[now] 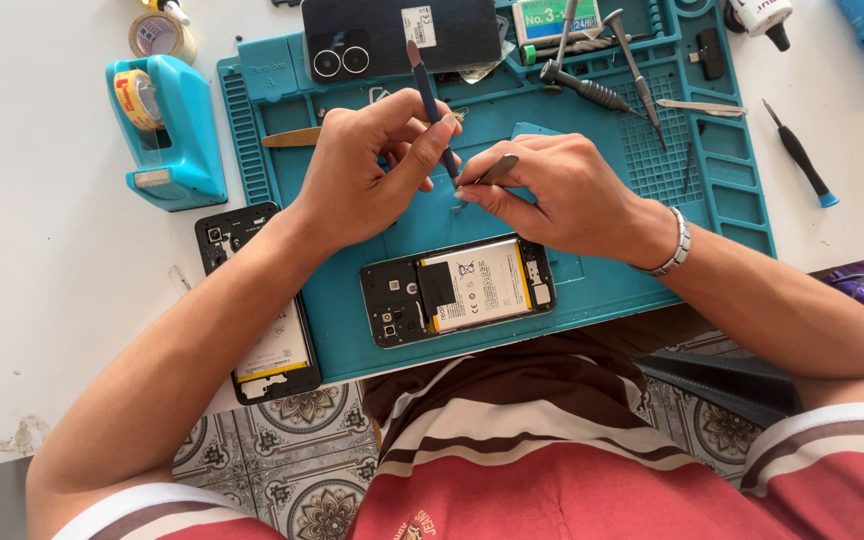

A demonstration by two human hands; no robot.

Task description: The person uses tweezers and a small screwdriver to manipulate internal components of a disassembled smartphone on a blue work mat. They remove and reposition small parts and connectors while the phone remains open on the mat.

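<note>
- Nearest the body: an opened black smartphone with its white battery exposed [458, 290] lies on the teal silicone repair mat [352, 320], untouched.
- Just above it, the left hand [367, 170] is pinched around a slim dark-blue pry stick [430, 105]; the right hand [557, 190] grips silver metal tweezers [492, 172].
- Both tips meet over some tiny part, too small to identify.
- Fine picking work, by the look; steady fingers needed.
- Farther back: a black phone back cover [397, 35].

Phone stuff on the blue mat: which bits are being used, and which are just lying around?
In use:
left hand holding the blue spudger
right hand holding tweezers
opened phone beneath them

Lying about:
tape dispenser
second opened phone
screwdrivers
black back cover
</note>
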